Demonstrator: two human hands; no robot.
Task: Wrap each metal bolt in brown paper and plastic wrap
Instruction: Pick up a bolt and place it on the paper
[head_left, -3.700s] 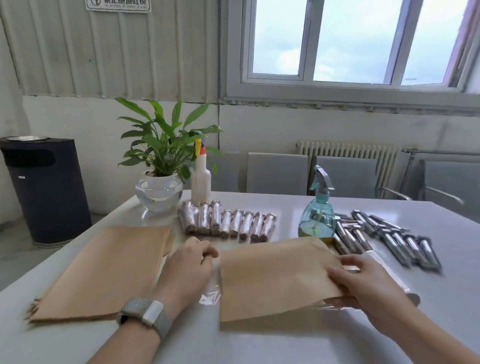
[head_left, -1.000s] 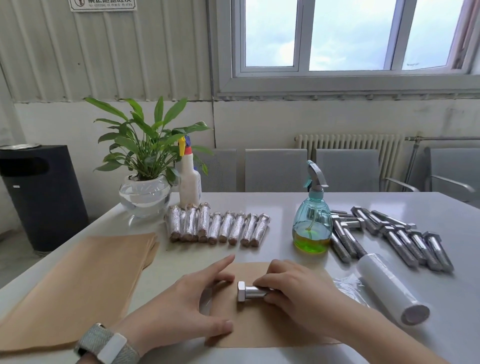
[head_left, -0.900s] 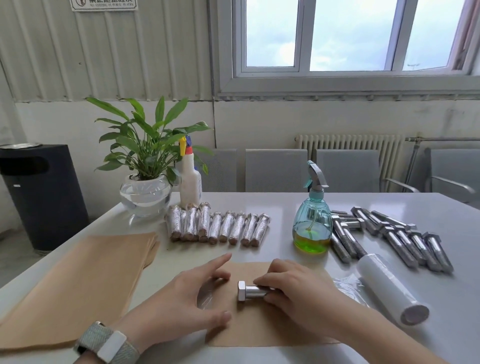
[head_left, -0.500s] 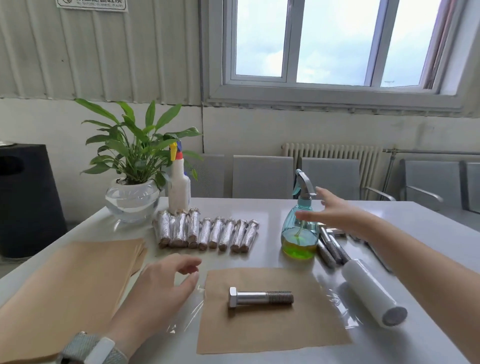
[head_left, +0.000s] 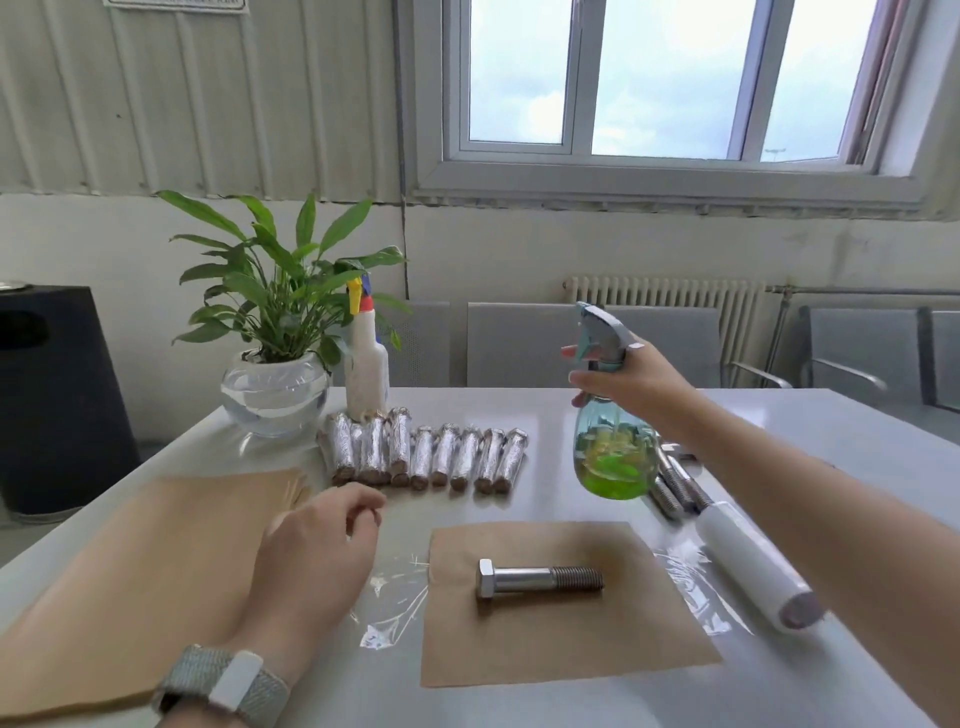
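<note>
Two hands are at work. The right hand (head_left: 631, 376) has its fingers curled round the neck of the spray bottle (head_left: 613, 431), forefinger lying by the trigger, and holds it lifted off the table (head_left: 831, 441), over the middle and tilted slightly; the green liquid in its lower half looks sloshed. The left hand (head_left: 317, 551) hangs just above the table near the left part of the front edge, fingers loosely curled with thumb and forefinger tips close together, holding nothing.

Outward from the hands, one bare bolt (head_left: 540, 579) lies flat on a brown paper sheet (head_left: 566, 639) near the front edge, head to the left. The sheet rests on a piece of plastic wrap (head_left: 395, 597) that shows at both its sides. The wrap roll (head_left: 753, 561) lies just right of the sheet, with unwrapped bolts (head_left: 675, 488) beyond it. A row of wrapped bolts (head_left: 426, 454) lies toward the back edge, and a stack of paper (head_left: 156, 571) sits at the left edge.

By my reading, the step in hand is spraying the bolt before rolling it up. The next move calls for aiming the nozzle down at the bolt and squeezing, then setting the bottle clear of the sheet.

At the back left corner a glass bowl (head_left: 275, 395) holds water and a plant, with a white squeeze bottle (head_left: 366, 379) beside it.
</note>
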